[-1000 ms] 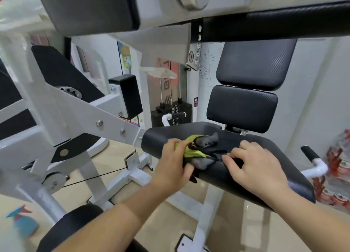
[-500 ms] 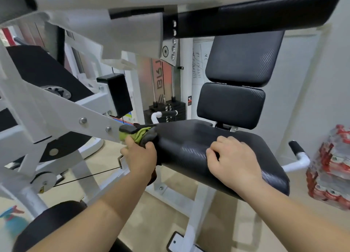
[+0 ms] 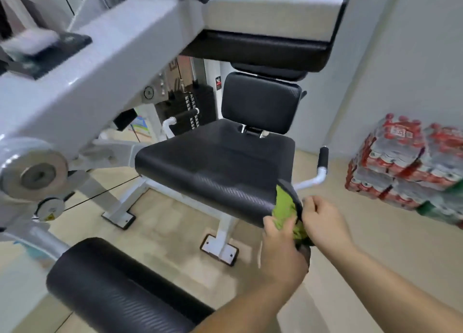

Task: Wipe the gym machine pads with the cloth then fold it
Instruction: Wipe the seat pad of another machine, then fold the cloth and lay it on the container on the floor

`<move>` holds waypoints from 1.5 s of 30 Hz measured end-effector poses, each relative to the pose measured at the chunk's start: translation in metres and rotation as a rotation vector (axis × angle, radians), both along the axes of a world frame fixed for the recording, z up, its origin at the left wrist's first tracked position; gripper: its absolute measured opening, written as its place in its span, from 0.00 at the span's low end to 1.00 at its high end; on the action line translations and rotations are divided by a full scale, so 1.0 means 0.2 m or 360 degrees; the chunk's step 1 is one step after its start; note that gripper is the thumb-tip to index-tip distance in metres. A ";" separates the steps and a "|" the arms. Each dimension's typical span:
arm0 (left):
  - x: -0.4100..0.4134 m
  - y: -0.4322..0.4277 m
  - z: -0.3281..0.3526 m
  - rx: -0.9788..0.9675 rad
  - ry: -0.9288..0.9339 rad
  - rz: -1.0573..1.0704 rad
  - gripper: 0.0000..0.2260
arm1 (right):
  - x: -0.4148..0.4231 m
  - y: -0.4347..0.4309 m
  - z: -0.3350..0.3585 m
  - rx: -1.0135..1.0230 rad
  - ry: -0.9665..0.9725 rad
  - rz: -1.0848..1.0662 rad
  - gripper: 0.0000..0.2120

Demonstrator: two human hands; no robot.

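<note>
The green and dark cloth (image 3: 285, 208) hangs in front of the near right corner of the black seat pad (image 3: 215, 162). My left hand (image 3: 281, 247) grips its lower part from below. My right hand (image 3: 323, 222) pinches its dark right edge. Both hands are off the seat, just below its front edge. The black back pad (image 3: 260, 102) stands upright behind the seat. A black roller pad (image 3: 112, 292) lies low at the near left.
The white machine arm (image 3: 100, 64) crosses the upper left, with a pivot disc (image 3: 35, 173). A white handle with black grip (image 3: 322, 162) sticks up right of the seat. Shrink-wrapped bottle packs (image 3: 406, 165) are stacked by the right wall. The weight stack (image 3: 193, 110) stands behind.
The cloth moved from the seat's left edge to its near right corner. My right hand left the seat top and now pinches the cloth. The view tilted down and back.
</note>
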State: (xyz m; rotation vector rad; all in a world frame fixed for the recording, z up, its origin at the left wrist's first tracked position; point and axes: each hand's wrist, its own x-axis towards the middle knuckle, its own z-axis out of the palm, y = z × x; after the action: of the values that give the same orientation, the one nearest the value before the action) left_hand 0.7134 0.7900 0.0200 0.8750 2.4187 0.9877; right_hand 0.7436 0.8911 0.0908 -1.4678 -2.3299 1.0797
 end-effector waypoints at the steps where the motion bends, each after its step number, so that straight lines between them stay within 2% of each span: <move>1: 0.07 0.00 0.02 -0.0166 -0.0126 -0.0100 0.20 | 0.08 0.00 0.03 -0.0155 0.0025 -0.0117 0.15; 3: 0.16 -0.06 0.08 -0.0347 -0.0392 -0.0196 0.18 | 0.24 -0.02 0.11 -0.0530 0.0085 -0.0314 0.12; 4: 0.19 -0.12 0.15 -0.0340 -0.0486 -0.0167 0.18 | 0.30 -0.04 0.16 -0.0705 0.0077 -0.0384 0.09; 7: 0.21 -0.27 0.45 -0.0124 -0.0762 0.0143 0.18 | 0.42 -0.13 0.40 -0.0926 0.0038 -0.0367 0.07; 9: 0.23 -0.39 0.70 0.0020 -0.0952 0.0368 0.15 | 0.47 -0.24 0.60 -0.1031 -0.0092 -0.0300 0.16; 11: 0.29 -0.50 0.93 0.0147 -0.1103 0.0480 0.17 | 0.51 -0.39 0.78 -0.1307 -0.0198 -0.0174 0.25; 13: 0.35 -0.62 1.16 0.0279 -0.1172 0.0484 0.21 | 0.53 -0.52 0.96 -0.1530 -0.0100 -0.0054 0.28; 16: 0.39 -0.78 1.43 0.0367 -0.1146 0.0538 0.22 | 0.51 -0.69 1.17 -0.1609 0.0065 0.0057 0.24; 20: 0.42 -1.08 1.63 0.0441 -0.1118 0.0590 0.07 | 0.54 -0.91 1.33 -0.1605 0.0077 0.0248 0.20; 23: 0.41 -1.36 1.69 0.0407 -0.0959 0.0534 0.07 | 0.53 -1.12 1.39 -0.1517 0.0020 0.0337 0.18; 27: 0.32 -1.79 1.74 0.0409 -0.0486 0.0596 0.08 | 0.44 -1.50 1.41 -0.1418 -0.0098 0.0467 0.24; 29: 0.21 -2.08 1.79 0.0472 -0.0467 0.0643 0.06 | 0.32 -1.78 1.43 -0.1408 -0.0147 0.0563 0.26; 31: 0.08 -2.37 1.85 0.0476 -0.0395 0.0633 0.07 | 0.20 -2.04 1.47 -0.1335 -0.0186 0.0724 0.23; 33: -0.07 -2.64 1.91 0.0438 -0.0253 0.0683 0.07 | 0.06 -2.30 1.51 -0.1183 -0.0225 0.0861 0.28; 35: -0.24 -2.93 1.95 0.0389 -0.0165 0.0755 0.07 | -0.09 -2.58 1.50 -0.1038 -0.0131 0.0939 0.38; 36: -0.32 -3.03 1.98 0.0363 -0.0151 0.0769 0.07 | -0.14 -2.67 1.50 -0.1040 -0.0053 0.0913 0.39; 37: -0.40 -3.16 2.01 0.0360 -0.0166 0.0796 0.06 | -0.22 -2.79 1.53 -0.1070 0.0019 0.0876 0.35; 39: -0.51 -3.35 2.05 0.0504 -0.0413 0.0875 0.09 | -0.36 -2.95 1.60 -0.1217 0.0061 0.0728 0.24; 40: -0.58 -3.45 2.06 0.0599 -0.0614 0.0887 0.14 | -0.44 -3.02 1.62 -0.1313 0.0095 0.0646 0.23; 42: -0.66 -3.60 2.06 0.0615 -0.0946 0.0730 0.24 | -0.57 -3.10 1.67 -0.1616 0.0238 0.0463 0.33; 43: -0.70 -3.67 2.05 0.0552 -0.1045 0.0592 0.24 | -0.65 -3.15 1.69 -0.1771 0.0299 0.0386 0.37; 45: -0.75 -3.75 2.03 0.0486 -0.1244 0.0384 0.13 | -0.77 -3.22 1.73 -0.1954 0.0365 0.0391 0.31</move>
State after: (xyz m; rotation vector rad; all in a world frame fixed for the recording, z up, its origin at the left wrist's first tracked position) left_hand 0.5631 0.0397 0.4261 0.1936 1.7411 1.4750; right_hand 0.5893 0.2465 0.4374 -1.1329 -1.6553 2.8408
